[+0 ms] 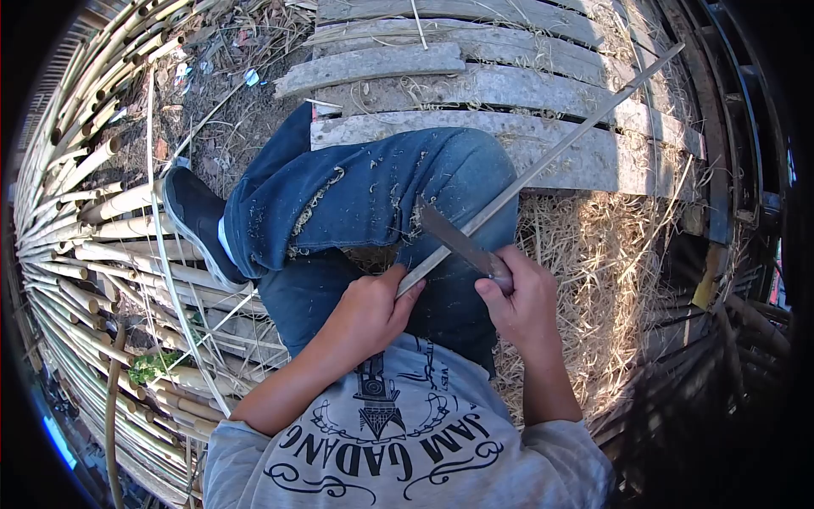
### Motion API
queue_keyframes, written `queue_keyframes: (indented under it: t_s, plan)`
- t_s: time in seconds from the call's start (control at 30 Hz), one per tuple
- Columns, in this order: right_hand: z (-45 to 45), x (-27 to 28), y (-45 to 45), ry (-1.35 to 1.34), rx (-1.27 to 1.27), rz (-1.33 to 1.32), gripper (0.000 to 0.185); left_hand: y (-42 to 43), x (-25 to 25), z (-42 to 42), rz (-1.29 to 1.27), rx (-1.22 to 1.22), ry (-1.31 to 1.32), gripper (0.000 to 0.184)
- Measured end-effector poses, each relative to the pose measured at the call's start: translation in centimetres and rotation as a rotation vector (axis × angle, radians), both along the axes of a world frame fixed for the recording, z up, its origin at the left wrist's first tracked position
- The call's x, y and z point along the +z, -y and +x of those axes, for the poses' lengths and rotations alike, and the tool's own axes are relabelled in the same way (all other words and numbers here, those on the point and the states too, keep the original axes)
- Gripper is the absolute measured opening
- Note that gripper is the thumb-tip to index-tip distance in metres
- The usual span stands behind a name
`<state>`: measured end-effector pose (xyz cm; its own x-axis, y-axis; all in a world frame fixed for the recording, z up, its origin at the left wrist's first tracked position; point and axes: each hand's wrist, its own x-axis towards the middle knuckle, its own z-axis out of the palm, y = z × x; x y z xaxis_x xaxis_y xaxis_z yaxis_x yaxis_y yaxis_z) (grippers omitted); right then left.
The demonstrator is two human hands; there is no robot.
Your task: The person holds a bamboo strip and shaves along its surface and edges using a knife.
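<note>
My left hand [373, 310] is closed round the near end of a long, thin bamboo strip [543, 161]. The strip slants up and away to the right, across my raised knee and over the wooden planks. In my right hand [526, 301] is a knife [454, 237], gripped by its handle. Its dark, broad blade points up and left and crosses the strip just beyond my left hand. Whether the edge bites into the strip I cannot tell. Pale shavings [318, 199] cling to my blue jeans [365, 187].
Weathered planks [500, 85] form a low platform ahead, with a loose board [373, 68] on top. Bamboo poles [127, 204] are stacked along the left. A heap of shavings [585, 288] covers the ground at right. A long pale strip [165, 246] lies near my shoe [197, 225].
</note>
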<state>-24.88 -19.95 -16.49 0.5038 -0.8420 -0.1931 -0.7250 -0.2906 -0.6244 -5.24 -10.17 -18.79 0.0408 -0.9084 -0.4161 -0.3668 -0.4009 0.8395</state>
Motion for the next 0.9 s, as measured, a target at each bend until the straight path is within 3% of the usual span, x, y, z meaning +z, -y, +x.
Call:
queue_keyframes:
  t_s: [0.13, 0.33, 0.7, 0.9]
  plan:
    - [0.2, 0.6, 0.3, 0.063, -0.011, 0.059, 0.049, 0.0, 0.2, 0.4, -0.032, -0.036, 0.215, 0.019]
    - [0.7, -0.3, -0.1, -0.029, 0.073, 0.114, 0.053, -0.5, -0.8, 0.6, -0.133, -0.029, 0.258, 0.016]
    - [0.5, -4.8, -1.0, -0.043, 0.079, -0.239, 0.073, -3.0, -0.9, 1.2, -0.043, -0.112, 0.280, 0.024]
    - [1.0, -5.0, -1.3, -0.035, 0.057, -0.310, 0.069, -4.1, -1.3, 1.3, -0.052, -0.077, 0.298, 0.019]
